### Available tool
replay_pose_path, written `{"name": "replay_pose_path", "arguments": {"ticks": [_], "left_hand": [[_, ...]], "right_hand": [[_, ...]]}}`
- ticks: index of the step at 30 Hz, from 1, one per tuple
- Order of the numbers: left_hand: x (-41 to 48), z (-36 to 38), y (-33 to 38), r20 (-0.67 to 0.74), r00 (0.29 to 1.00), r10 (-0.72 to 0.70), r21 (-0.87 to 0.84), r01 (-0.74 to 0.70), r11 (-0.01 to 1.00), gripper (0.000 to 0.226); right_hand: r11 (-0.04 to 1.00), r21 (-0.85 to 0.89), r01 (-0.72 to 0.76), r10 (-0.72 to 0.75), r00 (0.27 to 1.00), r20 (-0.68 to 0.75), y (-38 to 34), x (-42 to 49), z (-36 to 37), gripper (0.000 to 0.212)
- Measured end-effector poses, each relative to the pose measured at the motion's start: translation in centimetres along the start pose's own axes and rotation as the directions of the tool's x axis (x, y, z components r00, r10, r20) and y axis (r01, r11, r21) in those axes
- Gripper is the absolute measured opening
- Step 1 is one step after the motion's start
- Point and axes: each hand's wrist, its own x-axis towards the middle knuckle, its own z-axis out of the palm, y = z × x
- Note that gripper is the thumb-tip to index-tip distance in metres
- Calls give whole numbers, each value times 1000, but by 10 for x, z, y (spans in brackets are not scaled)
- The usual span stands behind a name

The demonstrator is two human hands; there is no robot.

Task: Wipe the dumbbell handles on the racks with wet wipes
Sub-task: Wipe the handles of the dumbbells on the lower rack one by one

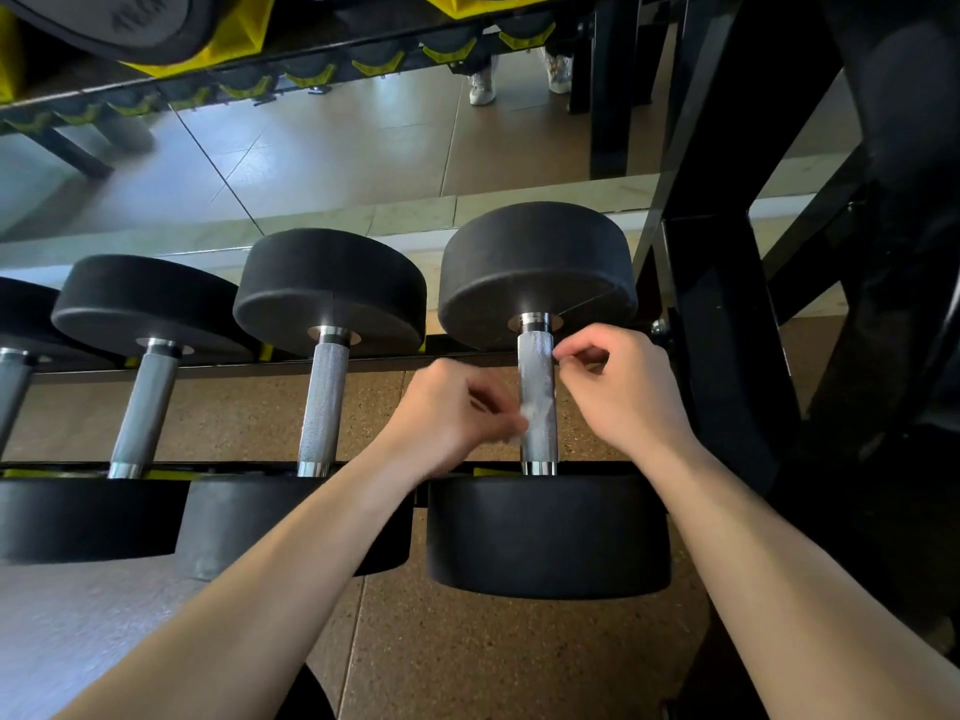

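Observation:
Black dumbbells lie in a row on the rack. The rightmost dumbbell (545, 532) has a knurled metal handle (537, 387) with a thin wet wipe (530, 418) draped around it. My left hand (452, 407) pinches the wipe's edge on the handle's left side, blurred. At the handle's upper right, my right hand (613, 381) pinches the wipe between thumb and forefinger. A second handle (323, 402) and a third handle (146, 407) stand bare to the left.
The rack's black upright frame (722, 324) rises close on the right. An upper shelf with yellow cradles (244, 39) hangs overhead. A mirror behind shows tiled floor and a person's shoes (483, 85). Speckled brown floor (467, 657) lies below.

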Motion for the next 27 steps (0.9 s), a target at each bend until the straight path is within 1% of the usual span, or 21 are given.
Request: {"name": "replay_pose_path", "arguments": {"ticks": [1,2,3,4,5,7,8,9,10,11,12,13,15,16,17,18,20,22,23,25,27], "left_hand": [[-4,-2,0,75,997,-11,41,8,999,11],[-5,-4,0,111,994,-21,64,14,998,12],[-5,-4,0,108,994,-24,61,18,998,12],[-4,-4,1,65,998,-20,31,18,999,11],[-1,-2,2,-15,1000,-14,-27,14,1000,11],[9,3,7,-198,980,-7,-130,-19,991,12],[13,5,9,-260,966,3,-138,-40,990,13],[15,7,10,-291,957,12,-135,-53,989,13],[15,7,9,-285,958,12,-138,-54,989,13],[14,6,6,-241,970,9,-141,-45,989,13],[10,4,2,-165,986,9,-121,-29,992,12],[5,1,-1,-65,998,11,-76,-16,997,11],[-4,-4,-3,123,992,2,48,-8,999,10],[-5,-6,-1,164,987,-4,87,-11,996,10],[-4,-7,0,160,987,0,102,-17,995,10],[-1,-7,2,118,993,15,92,-26,995,10],[7,-4,7,-75,996,45,4,-45,999,9],[17,2,13,-274,960,54,-83,-80,993,6],[22,5,17,-334,941,57,-99,-95,991,4],[30,10,21,-389,917,92,-76,-132,988,5],[31,12,18,-382,907,174,9,-185,983,8]], "right_hand": [[1000,-2,-3,3,1000,6,0,0,1,16],[1000,-3,-3,3,1000,11,0,0,1,16],[1000,-5,0,0,1000,17,0,0,1,16],[1000,-7,5,-5,1000,26,0,0,1,16],[1000,-8,11,-10,999,35,1,0,1,17],[1000,-6,14,-14,999,40,0,0,1,17],[1000,-4,14,-13,999,36,0,1,1,16],[1000,-4,12,-12,1000,28,-1,0,1,16],[1000,-5,6,-6,1000,20,-1,0,1,16],[1000,-5,-4,4,1000,12,-1,0,0,17],[1000,-3,-16,16,1000,4,-1,0,0,17],[1000,-1,-25,25,1000,-1,-1,0,0,17],[999,-5,-37,37,999,0,-1,0,1,16],[999,-7,-42,42,999,1,-2,0,1,16],[999,-6,-44,44,999,4,-2,0,1,16],[999,-3,-42,43,999,7,-2,0,1,16],[999,-1,-34,34,999,10,-2,-1,0,16],[1000,2,-25,25,1000,13,-3,-1,0,15],[1000,0,-21,21,1000,12,-3,-1,0,15],[1000,-3,-20,20,1000,0,-4,-1,0,14],[1000,13,-22,22,1000,-19,-3,-1,0,15]]}}
